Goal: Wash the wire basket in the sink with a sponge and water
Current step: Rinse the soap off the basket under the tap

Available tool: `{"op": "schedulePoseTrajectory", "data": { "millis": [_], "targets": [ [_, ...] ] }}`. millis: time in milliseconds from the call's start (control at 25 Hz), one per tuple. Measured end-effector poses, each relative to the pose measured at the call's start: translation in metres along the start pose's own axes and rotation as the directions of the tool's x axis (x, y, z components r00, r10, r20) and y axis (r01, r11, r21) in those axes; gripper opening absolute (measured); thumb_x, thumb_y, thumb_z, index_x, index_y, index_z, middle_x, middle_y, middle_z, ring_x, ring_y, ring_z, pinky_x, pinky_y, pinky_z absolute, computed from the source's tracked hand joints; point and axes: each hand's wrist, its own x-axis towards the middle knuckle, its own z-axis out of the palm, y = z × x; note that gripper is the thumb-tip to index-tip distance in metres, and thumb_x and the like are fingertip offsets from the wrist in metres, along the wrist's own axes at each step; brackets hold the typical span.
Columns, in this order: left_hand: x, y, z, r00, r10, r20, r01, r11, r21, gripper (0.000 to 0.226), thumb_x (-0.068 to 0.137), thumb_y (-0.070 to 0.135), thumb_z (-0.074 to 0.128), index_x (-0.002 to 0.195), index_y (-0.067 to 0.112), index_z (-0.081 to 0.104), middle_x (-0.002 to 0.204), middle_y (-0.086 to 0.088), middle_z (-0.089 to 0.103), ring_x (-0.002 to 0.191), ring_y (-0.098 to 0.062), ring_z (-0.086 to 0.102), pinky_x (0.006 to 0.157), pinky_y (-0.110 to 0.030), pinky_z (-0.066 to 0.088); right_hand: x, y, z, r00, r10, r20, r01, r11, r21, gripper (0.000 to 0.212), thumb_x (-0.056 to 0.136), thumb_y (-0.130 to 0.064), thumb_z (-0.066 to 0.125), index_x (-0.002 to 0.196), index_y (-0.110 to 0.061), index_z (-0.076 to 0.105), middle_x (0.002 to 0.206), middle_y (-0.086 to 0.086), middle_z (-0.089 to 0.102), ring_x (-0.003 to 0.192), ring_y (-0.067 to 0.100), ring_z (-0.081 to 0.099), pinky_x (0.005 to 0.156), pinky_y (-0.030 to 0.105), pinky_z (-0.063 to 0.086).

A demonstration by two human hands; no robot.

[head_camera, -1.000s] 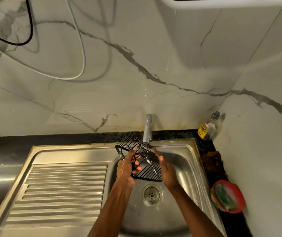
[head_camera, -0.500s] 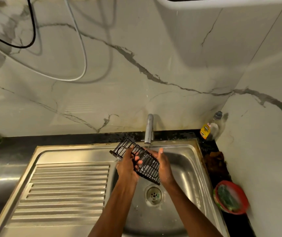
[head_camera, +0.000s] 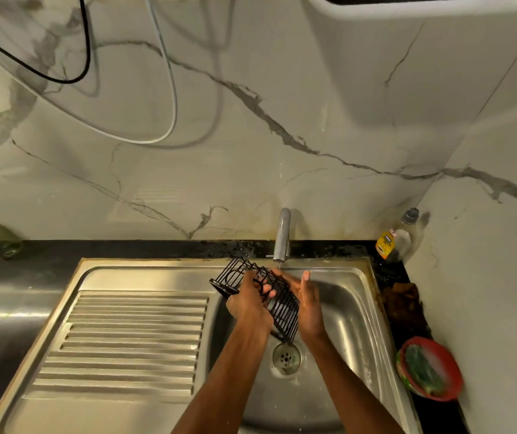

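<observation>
The left hand (head_camera: 248,303) is curled around the black wire basket (head_camera: 262,294), fingers hooked through its bars, holding it tilted above the basin so that one end points far and left and the other drops toward the drain (head_camera: 286,358). The right hand (head_camera: 309,303) lies flat against the basket's right side, fingers straight and together, the palm pressed to the wires; whether it holds anything between palm and basket cannot be told. Both forearms reach in from the near edge. Just beyond the fingertips stands the tap (head_camera: 282,234), its spout directly over the far end of the basket. The steel sink (head_camera: 360,308) has a ribbed draining board (head_camera: 132,343) on its left. On the dark counter to the right sit a red bowl (head_camera: 429,368) with a green scrubber and foam inside, and farther back, in the corner of the marble wall, a clear bottle (head_camera: 399,234) with a yellow label.
</observation>
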Motion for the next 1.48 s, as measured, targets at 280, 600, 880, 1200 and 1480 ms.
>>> {"op": "schedulePoseTrajectory", "data": {
  "millis": [280,600,880,1200,1480],
  "targets": [
    [0.011,0.006,-0.022,0.984,-0.092,0.156,0.073,0.99,0.123,0.025,0.091,0.033,0.073,0.077,0.013,0.065,0.054,0.0,0.056,0.041,-0.01,0.051,0.033,-0.02,0.037,0.006,-0.008,0.006,0.995,-0.067,0.07,0.079,0.979,-0.188,0.072,0.095,-0.075,0.03,0.122,-0.022,0.072,0.113,0.016,0.073,0.108,0.036,0.068,0.096,0.048,0.055],
    [0.051,0.013,-0.105,0.871,-0.182,0.456,0.133,0.982,0.136,0.04,0.073,0.042,0.091,0.083,0.014,0.064,0.054,0.002,0.047,0.035,-0.008,0.039,0.031,-0.02,0.036,0.005,0.031,-0.075,0.993,0.007,0.12,0.068,0.789,-0.611,0.046,0.102,-0.056,0.034,0.148,-0.049,0.033,0.157,-0.013,0.036,0.146,0.009,0.034,0.118,0.031,0.032],
    [0.07,0.026,-0.094,0.713,-0.232,0.662,0.212,0.971,0.112,0.061,0.049,0.062,0.095,0.051,0.016,0.054,0.034,0.005,0.042,0.021,-0.005,0.036,0.026,-0.014,0.026,0.03,-0.022,-0.087,0.914,0.399,0.075,-0.406,0.896,0.181,0.065,0.091,-0.061,0.058,0.129,-0.009,0.064,0.125,0.02,0.068,0.115,0.041,0.065,0.1,0.054,0.049],
    [0.088,0.002,-0.041,0.761,-0.428,0.488,0.215,0.876,0.433,0.058,0.088,0.068,0.061,0.073,0.013,0.067,0.057,0.001,0.058,0.038,-0.009,0.049,0.037,-0.019,0.041,0.017,-0.026,-0.112,0.823,0.456,-0.34,-0.327,0.868,0.374,0.041,0.077,-0.056,0.076,0.089,-0.018,0.067,0.059,-0.003,0.058,0.032,0.006,0.033,0.031,0.014,0.025],
    [0.081,-0.005,0.0,0.84,-0.253,0.479,-0.113,0.782,0.612,0.041,0.093,0.047,0.062,0.104,0.009,0.073,0.101,-0.019,0.071,0.09,-0.034,0.064,0.08,-0.049,0.053,0.007,-0.034,-0.121,0.745,0.333,-0.578,-0.128,0.922,0.366,0.047,0.072,-0.041,0.085,0.104,-0.008,0.073,0.067,0.0,0.06,0.035,0.005,0.049,0.032,0.017,0.037]
  ]
}}
